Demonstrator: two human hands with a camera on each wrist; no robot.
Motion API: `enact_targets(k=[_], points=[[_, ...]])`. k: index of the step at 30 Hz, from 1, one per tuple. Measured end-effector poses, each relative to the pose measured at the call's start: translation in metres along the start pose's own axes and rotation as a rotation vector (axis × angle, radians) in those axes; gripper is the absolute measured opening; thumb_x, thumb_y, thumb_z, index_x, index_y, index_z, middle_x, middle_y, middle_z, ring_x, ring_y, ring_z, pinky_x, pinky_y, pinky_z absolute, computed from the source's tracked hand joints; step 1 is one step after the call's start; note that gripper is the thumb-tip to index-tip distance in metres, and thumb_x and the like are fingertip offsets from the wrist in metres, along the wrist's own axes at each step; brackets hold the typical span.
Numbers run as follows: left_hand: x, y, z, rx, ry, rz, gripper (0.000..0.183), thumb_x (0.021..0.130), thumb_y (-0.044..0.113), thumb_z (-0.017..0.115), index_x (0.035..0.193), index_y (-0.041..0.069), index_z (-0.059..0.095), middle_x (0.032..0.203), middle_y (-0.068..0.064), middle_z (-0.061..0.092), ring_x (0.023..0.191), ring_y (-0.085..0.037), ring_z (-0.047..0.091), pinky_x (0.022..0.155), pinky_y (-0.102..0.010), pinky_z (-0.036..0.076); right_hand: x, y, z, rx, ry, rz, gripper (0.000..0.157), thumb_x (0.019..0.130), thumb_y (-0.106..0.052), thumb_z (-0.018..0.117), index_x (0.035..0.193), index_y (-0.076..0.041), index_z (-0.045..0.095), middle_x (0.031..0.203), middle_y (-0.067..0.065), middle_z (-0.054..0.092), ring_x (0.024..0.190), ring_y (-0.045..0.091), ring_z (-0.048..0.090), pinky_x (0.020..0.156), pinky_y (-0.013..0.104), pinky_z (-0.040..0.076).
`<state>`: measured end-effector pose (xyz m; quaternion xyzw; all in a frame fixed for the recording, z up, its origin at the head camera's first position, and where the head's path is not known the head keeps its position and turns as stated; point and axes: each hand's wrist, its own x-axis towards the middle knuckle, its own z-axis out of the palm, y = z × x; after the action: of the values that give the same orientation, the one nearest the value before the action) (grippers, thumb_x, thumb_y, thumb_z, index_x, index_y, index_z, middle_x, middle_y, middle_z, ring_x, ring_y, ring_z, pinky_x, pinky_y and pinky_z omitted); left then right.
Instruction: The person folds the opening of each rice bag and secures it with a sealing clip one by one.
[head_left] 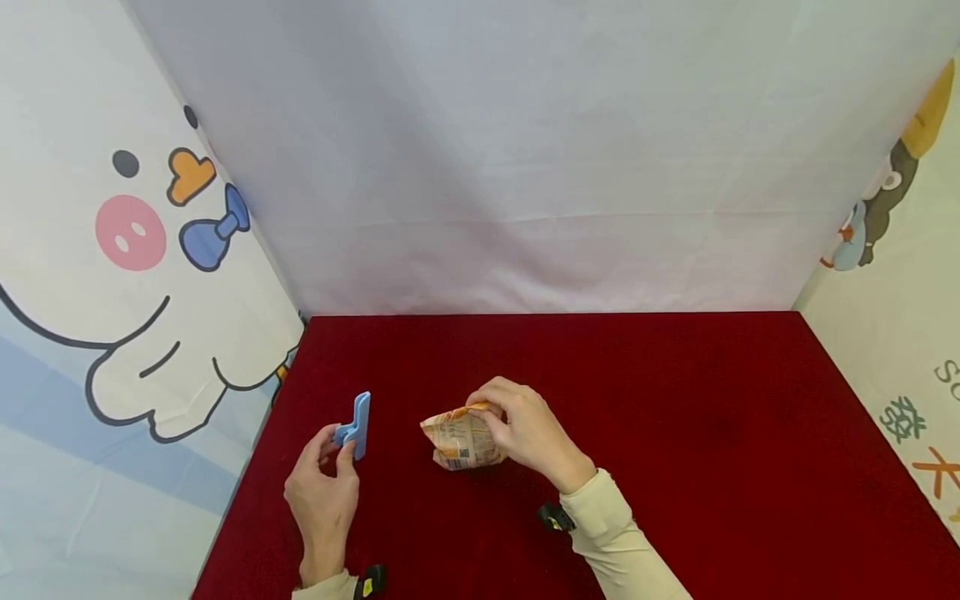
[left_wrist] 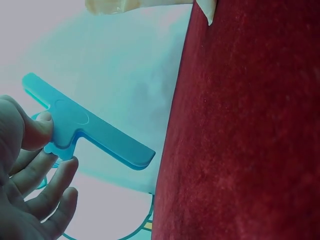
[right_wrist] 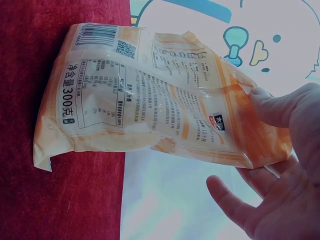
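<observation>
In the head view my left hand [head_left: 324, 492] pinches a light blue sealing clip [head_left: 361, 425] by its finger tabs, held up above the red cloth. The left wrist view shows the clip's long bar [left_wrist: 102, 127] slanting away from the thumb, its two bars lying together. My right hand [head_left: 525, 425] pinches the folded top of an orange and cream food bag [head_left: 467, 442]. Printed text, a barcode and "300克" face the right wrist camera on the bag [right_wrist: 115, 95]. Its lower end rests on or just above the cloth; I cannot tell which. Clip and bag are apart.
A dark red cloth [head_left: 675, 417] covers the table. Pale curtains [head_left: 525, 167] stand behind it, with cartoon-printed sheets [head_left: 67, 250] at the left and right sides. A small dark device [head_left: 556, 517] sits on each wrist.
</observation>
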<state>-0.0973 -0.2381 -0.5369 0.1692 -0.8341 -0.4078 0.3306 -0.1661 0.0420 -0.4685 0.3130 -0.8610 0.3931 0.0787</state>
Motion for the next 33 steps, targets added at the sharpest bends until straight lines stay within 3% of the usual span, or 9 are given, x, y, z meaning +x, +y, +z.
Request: enact_targets(k=[2,6,16,23,33], points=[[-0.0006,0.0010,0.0001,-0.008,-0.001,0.000,0.033,0.089,-0.002,0.082,0.121,0.003,0.075,0.107,-0.017,0.081,0.091,-0.026,0.074,0.076,-0.008,0.040,0.0002,0.0001,0.0000,0.000,0.002,-0.003,0.010,0.100,-0.011,0.075,0.110,-0.012,0.079,0.107,-0.001,0.076,0.079,0.007,0.060,0.070,0.021,0.053],[-0.0010,0.0022,0.0005,-0.025,-0.003,0.002,0.032,0.090,-0.002,0.081,0.121,0.002,0.075,0.109,-0.019,0.081,0.094,-0.032,0.075,0.076,-0.014,0.041,0.0008,0.0000,-0.0002,0.004,0.006,-0.007,0.010,0.101,-0.011,0.074,0.110,-0.012,0.079,0.107,-0.001,0.076,0.079,0.007,0.061,0.069,0.023,0.054],[-0.0021,0.0040,0.0041,-0.051,0.000,0.045,0.033,0.090,-0.004,0.081,0.121,0.003,0.075,0.108,-0.018,0.080,0.093,-0.022,0.070,0.081,-0.008,0.040,0.0013,0.0004,-0.0006,-0.001,0.008,-0.015,0.010,0.100,-0.010,0.074,0.109,-0.012,0.079,0.106,-0.001,0.076,0.079,0.007,0.060,0.069,0.021,0.053],[-0.0035,0.0029,0.0055,-0.050,0.016,0.057,0.033,0.089,-0.004,0.082,0.120,0.003,0.075,0.106,-0.017,0.080,0.091,0.004,0.061,0.080,-0.007,0.040,0.0011,0.0007,-0.0001,0.001,0.006,-0.019,0.010,0.100,-0.010,0.074,0.109,-0.012,0.079,0.105,-0.001,0.076,0.078,0.006,0.060,0.068,0.020,0.052],[-0.0068,0.0068,0.0080,-0.054,-0.001,0.088,0.033,0.089,-0.004,0.082,0.120,0.003,0.075,0.106,-0.017,0.079,0.094,-0.029,0.072,0.079,-0.007,0.040,0.0009,-0.0001,-0.0008,-0.001,0.001,-0.012,0.011,0.100,-0.009,0.074,0.109,-0.012,0.079,0.106,-0.001,0.076,0.078,0.007,0.060,0.068,0.020,0.052]])
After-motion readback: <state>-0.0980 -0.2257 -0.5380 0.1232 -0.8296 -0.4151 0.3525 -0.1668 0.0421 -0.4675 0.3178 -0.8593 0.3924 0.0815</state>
